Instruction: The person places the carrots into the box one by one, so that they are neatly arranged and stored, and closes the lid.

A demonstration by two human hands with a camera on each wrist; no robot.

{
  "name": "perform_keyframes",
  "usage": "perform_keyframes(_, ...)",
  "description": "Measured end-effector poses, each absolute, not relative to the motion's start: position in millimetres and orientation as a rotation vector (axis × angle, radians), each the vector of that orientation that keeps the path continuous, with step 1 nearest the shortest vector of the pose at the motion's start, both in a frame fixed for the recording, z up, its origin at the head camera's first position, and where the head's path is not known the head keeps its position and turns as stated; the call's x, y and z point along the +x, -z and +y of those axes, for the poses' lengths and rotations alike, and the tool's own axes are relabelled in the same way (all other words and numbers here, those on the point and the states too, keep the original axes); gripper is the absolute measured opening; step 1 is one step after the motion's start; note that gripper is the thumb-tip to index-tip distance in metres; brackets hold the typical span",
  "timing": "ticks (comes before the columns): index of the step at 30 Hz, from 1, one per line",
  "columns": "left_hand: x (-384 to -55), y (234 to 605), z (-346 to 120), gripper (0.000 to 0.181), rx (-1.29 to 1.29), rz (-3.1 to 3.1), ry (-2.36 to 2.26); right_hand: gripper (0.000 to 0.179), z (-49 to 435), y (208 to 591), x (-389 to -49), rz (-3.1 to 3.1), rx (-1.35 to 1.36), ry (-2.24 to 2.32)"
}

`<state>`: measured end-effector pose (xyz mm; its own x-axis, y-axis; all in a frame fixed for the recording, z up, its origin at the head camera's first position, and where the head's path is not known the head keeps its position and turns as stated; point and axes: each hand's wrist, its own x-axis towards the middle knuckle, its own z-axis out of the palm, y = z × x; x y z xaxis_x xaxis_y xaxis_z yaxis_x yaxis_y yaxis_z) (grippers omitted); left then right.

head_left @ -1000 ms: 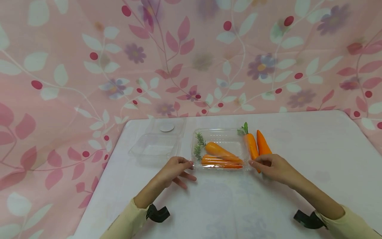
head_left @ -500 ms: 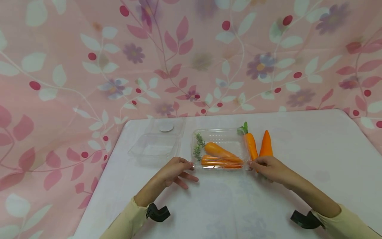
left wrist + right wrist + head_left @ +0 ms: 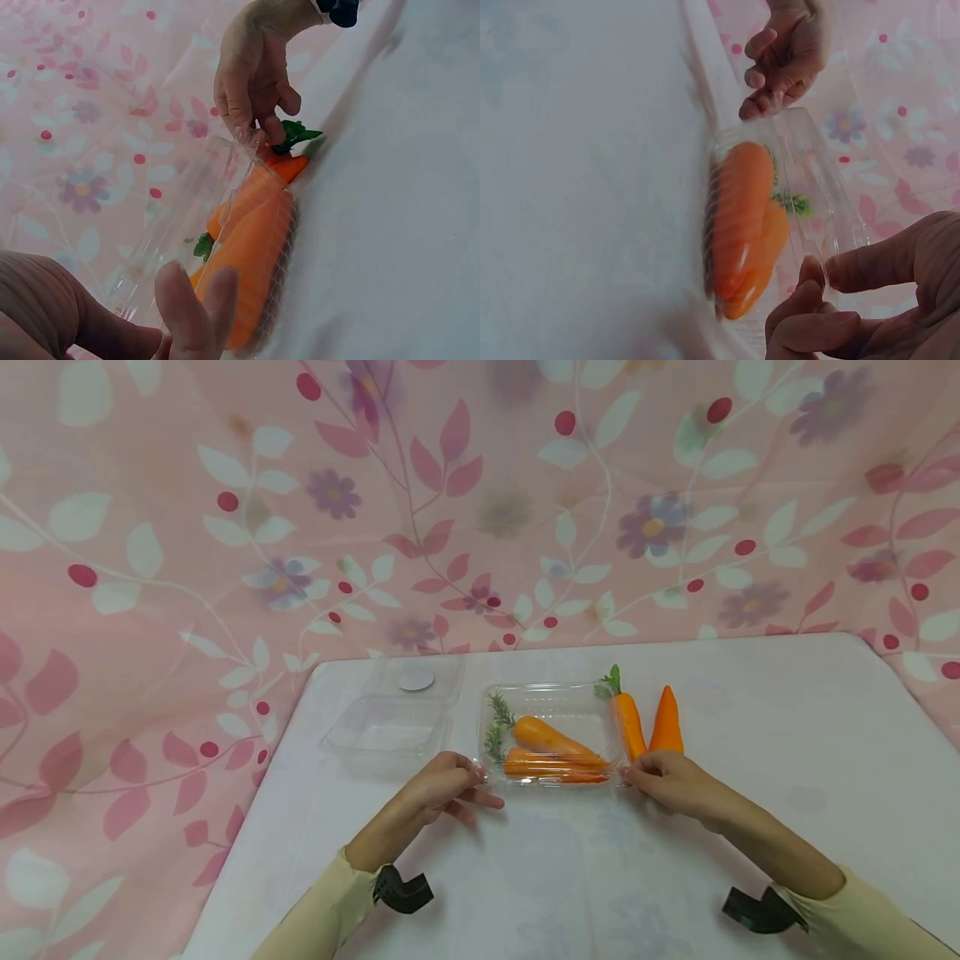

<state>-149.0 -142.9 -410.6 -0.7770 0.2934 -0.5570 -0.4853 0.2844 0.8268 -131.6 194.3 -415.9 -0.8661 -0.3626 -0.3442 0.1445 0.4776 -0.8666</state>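
In the head view a clear plastic box (image 3: pixel 592 714) lies in the middle of the table, with orange carrots (image 3: pixel 551 737) and green sprigs (image 3: pixel 495 727) inside. My left hand (image 3: pixel 442 789) pinches its near left corner; the other fingers spread out over the table. At the near right corner my right hand (image 3: pixel 678 787) pinches the rim between thumb and finger, seen close up in the right wrist view. Just right of the box lie a leafy-topped carrot (image 3: pixel 630 722) and a second carrot (image 3: pixel 667 725), whose near end is hidden behind my right hand.
A second clear plastic container (image 3: pixel 390 731) stands open at the left, its lid folded back with a white round label (image 3: pixel 416 679). The white table (image 3: pixel 787 718) ends at a pink floral cloth (image 3: pixel 480 510) behind.
The rightmost carrot has shifted slightly right and turned more upright beside my right hand. Both hands stay at the box's near corners, and the box hardly moves.
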Motion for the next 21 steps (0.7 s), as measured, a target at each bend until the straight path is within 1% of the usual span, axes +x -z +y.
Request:
perform_keyframes(4,-150.1,408.9,-141.6,0.007,-0.189,1.915,-1.562,0.026,191.4,415.1,-130.0,2.260,-0.149,1.391)
perform_keyframes(13,-151.3,407.5,-142.1,0.009,-0.166,1.896,-1.566,0.019,189.2,416.3,-129.9,2.191,-0.121,1.485)
perform_keyframes(21,-151.5,410.2,-143.8,0.009,-0.158,1.880,-1.577,0.022,192.1,418.0,-133.6,2.102,-0.134,1.542)
